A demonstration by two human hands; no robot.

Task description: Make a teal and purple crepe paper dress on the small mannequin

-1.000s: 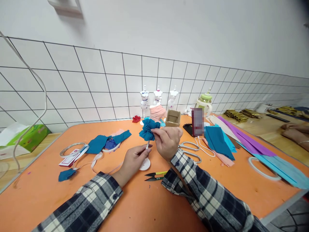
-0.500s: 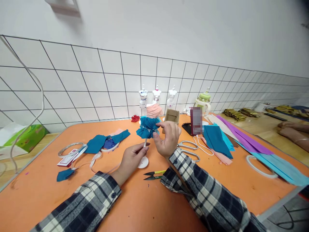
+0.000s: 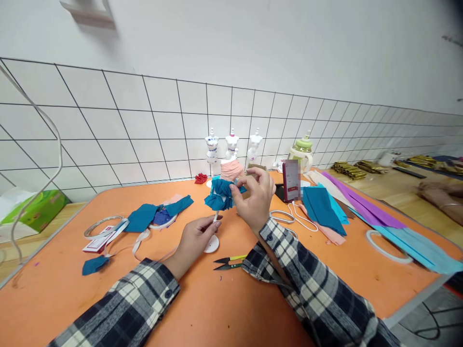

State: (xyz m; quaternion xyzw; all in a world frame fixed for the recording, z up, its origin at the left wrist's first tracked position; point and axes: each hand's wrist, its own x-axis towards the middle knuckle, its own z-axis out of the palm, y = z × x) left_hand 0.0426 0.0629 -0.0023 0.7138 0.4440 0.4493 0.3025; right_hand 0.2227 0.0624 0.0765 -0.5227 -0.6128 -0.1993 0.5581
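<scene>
A small white mannequin stand [image 3: 212, 245] stands in front of me, its top wrapped in a gathered teal crepe paper ruffle [image 3: 219, 198]. My left hand [image 3: 193, 239] is closed around the stand's thin white stem, just below the ruffle. At the upper right of the ruffle, my right hand [image 3: 255, 200] pinches the teal paper between thumb and forefinger, its other fingers curled. Thread snips [image 3: 229, 262] with yellow and green handles lie below the hands. Scissors [image 3: 284, 217] are partly hidden behind my right wrist.
Three white mini mannequins [image 3: 232, 144] line the wall, near a peach crepe paper piece [image 3: 231, 170]. Right of them are a phone [image 3: 290, 180], a green-lidded bottle [image 3: 302, 150] and crepe paper strips [image 3: 323, 209]. Tape rolls [image 3: 388, 258] and teal scraps [image 3: 141, 218] lie about. Another person's arm [image 3: 439, 193] shows far right.
My right thumb and forefinger have moved up along the ruffle, whose upper layer now bunches differently. My left hand keeps its hold on the stem. The view has shifted slightly.
</scene>
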